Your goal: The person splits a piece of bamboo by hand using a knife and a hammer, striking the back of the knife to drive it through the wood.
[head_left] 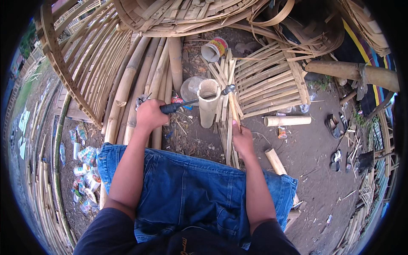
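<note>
Head view, looking down past blue denim (182, 187) spread over the person's lap. The left hand (151, 114) was clenched around the black grip of a hammer (172, 107), whose shaft ran rightward across the upper part of an upright bamboo tube (207, 111). The hammer's metal head (228, 89) lay just beyond the tube's rim, near the upper end of a narrow bamboo strip (233, 108); whether head and strip touched could not be told. The right hand (242, 141) grasped this strip by its lower part, the thumb laid along it, so that the strip stood tilted to the right of the tube. The tube rested on bare ground (314, 182), its hollow top facing the viewer. Loose bamboo slats (223, 112) lay between the tube and a slatted bamboo panel (270, 87). A printed tub (214, 49) lay on its side beyond the tube, and a translucent disc (190, 90) was partly hidden behind it. Long bamboo poles (131, 85) extended past the left hand, beside a curved bamboo frame (80, 72). At right, a short bamboo length (287, 120) lay on the soil, with dark sandals (333, 127) farther off; plastic litter (87, 172) was scattered at left.
</note>
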Available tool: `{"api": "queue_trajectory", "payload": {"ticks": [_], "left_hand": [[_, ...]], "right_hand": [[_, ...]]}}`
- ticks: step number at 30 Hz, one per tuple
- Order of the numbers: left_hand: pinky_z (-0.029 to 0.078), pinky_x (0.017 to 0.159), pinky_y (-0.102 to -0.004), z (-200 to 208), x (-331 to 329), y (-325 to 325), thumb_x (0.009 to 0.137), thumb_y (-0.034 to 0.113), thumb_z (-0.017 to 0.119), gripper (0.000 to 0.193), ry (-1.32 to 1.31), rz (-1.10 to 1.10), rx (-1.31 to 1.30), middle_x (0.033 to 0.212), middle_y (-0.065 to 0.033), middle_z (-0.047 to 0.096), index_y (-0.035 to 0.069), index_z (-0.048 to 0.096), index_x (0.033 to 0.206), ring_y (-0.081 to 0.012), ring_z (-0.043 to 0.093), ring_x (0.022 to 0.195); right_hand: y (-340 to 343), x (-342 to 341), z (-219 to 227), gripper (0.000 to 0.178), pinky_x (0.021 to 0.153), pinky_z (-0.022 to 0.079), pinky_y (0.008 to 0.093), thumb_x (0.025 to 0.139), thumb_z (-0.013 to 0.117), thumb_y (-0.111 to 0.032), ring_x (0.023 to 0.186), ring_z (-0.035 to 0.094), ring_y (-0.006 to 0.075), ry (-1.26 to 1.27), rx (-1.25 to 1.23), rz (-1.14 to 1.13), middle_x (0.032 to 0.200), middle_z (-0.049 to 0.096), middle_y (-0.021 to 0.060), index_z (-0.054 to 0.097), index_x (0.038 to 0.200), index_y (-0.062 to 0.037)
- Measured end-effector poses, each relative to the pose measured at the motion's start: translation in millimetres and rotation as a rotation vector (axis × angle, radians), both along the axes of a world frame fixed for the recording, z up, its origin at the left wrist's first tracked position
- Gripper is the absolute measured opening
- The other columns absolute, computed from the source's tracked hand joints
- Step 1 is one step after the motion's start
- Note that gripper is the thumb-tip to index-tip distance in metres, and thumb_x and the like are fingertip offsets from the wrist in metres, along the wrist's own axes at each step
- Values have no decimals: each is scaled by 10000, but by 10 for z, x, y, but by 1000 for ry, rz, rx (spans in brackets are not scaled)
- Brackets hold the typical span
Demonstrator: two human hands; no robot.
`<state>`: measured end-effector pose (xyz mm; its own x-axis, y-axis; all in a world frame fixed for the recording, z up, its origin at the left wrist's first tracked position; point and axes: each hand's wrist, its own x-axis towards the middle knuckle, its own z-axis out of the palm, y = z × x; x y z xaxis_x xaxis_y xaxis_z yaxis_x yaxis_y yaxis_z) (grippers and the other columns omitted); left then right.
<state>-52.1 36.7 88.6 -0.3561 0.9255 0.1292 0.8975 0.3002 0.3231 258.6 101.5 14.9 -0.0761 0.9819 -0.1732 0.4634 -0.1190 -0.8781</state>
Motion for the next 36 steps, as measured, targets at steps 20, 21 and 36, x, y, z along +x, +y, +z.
{"api": "queue_trajectory", "payload": {"ticks": [20,21,36], "left_hand": [[556,709,-424,156,146,11,575,176,660,276,133,-128,-132,750,-150,690,164,766,829,-336,686,768],[557,708,-421,137,133,-35,575,179,659,282,134,-94,-137,753,-147,692,170,768,834,-334,687,769],[566,748,-402,38,209,-51,608,195,670,324,17,61,-100,815,-162,711,125,774,906,-327,699,789]], "right_hand": [[56,5,-279,573,504,382,385,999,525,-406,466,410,181,-155,247,-92,489,452,84,512,626,30],[81,-20,-202,570,498,382,388,991,538,-405,461,416,192,-97,244,-99,491,462,110,532,625,32],[14,119,16,265,323,225,284,827,674,-147,350,311,74,424,-426,-148,500,371,-42,460,674,-117]]}}
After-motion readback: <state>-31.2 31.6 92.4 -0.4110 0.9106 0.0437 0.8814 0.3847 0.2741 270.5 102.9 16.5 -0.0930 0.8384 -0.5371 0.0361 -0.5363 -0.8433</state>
